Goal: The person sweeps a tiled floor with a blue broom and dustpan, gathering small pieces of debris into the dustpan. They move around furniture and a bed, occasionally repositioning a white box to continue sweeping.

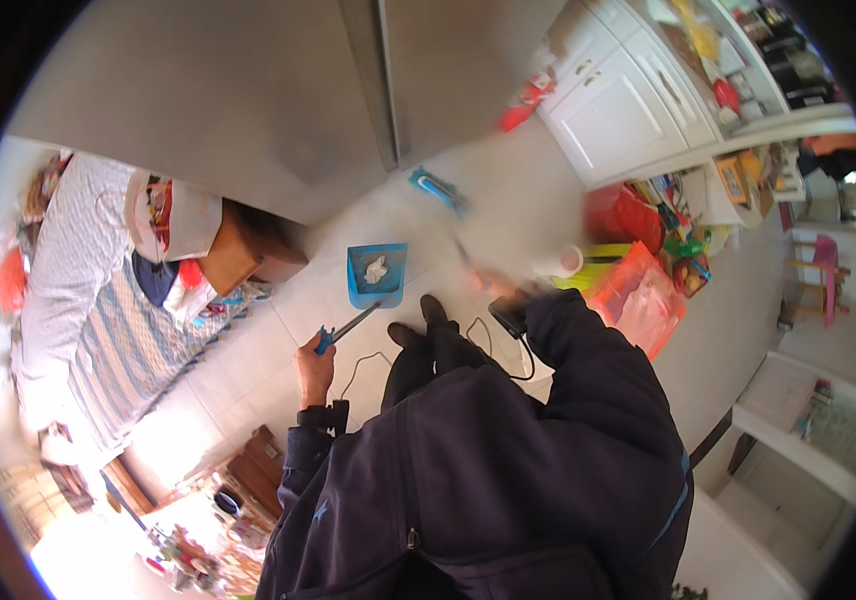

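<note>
My left hand [315, 372] is closed round the handle of a long-handled blue dustpan [378, 302]. Its pan rests on the pale tiled floor ahead of my feet, and a crumpled white piece of paper or tissue [376, 269] lies inside. My right hand [498, 287], smeared by motion, grips the stick of a broom. The broom's blue head [436, 190] is on the floor beyond the dustpan, to its right, close to the large grey doors. Much of the stick is blurred, and the fingers of my right hand show only in part.
Large grey doors [238, 90] stand ahead, with a red object [528, 103] beside white cabinets [618, 100]. At right are a red bin [620, 218] and an orange-pink crate [638, 300]. A brown box [238, 245] and striped rug [133, 340] lie left. Thin cables run by my feet.
</note>
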Available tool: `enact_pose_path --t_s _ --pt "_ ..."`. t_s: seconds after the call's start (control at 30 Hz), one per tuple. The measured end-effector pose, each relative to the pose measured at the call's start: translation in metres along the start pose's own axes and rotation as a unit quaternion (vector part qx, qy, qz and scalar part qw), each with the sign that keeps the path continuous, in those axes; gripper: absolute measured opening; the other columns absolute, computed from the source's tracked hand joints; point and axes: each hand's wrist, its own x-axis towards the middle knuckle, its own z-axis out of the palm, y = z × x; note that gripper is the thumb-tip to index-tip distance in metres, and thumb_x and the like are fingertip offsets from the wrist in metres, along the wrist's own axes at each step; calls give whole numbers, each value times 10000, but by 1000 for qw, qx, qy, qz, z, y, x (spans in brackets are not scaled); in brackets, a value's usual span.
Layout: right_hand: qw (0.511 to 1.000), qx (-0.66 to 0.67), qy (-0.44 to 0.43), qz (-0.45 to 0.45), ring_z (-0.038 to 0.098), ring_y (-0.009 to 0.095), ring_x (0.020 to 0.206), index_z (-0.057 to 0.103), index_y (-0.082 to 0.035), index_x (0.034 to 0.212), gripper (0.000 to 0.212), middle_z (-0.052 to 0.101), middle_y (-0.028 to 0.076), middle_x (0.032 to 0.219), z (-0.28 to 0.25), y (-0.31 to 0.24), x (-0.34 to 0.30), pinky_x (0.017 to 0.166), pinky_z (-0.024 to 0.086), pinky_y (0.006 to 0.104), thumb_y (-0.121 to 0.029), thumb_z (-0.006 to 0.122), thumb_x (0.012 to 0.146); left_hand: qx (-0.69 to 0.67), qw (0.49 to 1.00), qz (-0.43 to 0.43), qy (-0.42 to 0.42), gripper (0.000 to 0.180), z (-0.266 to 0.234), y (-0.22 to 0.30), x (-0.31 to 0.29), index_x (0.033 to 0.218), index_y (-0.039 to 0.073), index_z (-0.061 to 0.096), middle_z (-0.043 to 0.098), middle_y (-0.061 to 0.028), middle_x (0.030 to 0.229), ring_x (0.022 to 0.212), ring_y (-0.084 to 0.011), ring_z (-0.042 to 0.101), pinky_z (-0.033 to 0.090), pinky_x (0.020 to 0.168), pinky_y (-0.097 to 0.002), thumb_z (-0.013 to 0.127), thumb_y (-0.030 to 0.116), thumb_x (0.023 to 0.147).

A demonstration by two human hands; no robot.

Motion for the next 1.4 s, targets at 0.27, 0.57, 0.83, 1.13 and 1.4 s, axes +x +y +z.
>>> enact_pose_path --t_s 0.27,0.57,0.83,1.13,1.4 --pt "985 -44 157 -51 431 189 462 476 -4 691 135 461 96 594 -48 -49 -41 424 354 309 3 465 825 20 996 60 -62 393 31 45 41 1094 13 646 650 -210 752 668 -272 652 487 622 -345 658 131 720" --pt "743 -602 133 -259 557 224 465 575 -68 508 186 564 70 506 -192 -63 126 413 399 362 -105 634 681 -27 999 -18 -29 416 83 95 47 1136 11 633 617 -113 648 578 -159 585 468 568 -308 643 128 737" --pt "584 -799 89 -116 631 298 569 650 -107 545 144 619 103 556 -160 28 237 530 485 403 -211 655 644 -31 992 -119 32 422 113 121 31 1149 12 625 603 -103 628 582 -147 584 470 580 -300 627 129 744" --pt "457 -882 -112 -9 590 227 619 577 -87 609 277 616 60 641 -114 132 188 540 441 385 -180 518 863 -55 978 -181 86 404 100 86 -15 1135 16 636 591 -87 601 553 -127 566 462 559 -291 619 129 747" --pt "672 -736 33 75 661 283 704 636 15 728 257 658 112 643 -37 182 149 620 506 335 -228 708 685 -51 975 -192 105 410 76 -16 -79 1125 -38 617 618 -109 658 597 -119 573 467 589 -290 627 123 748"
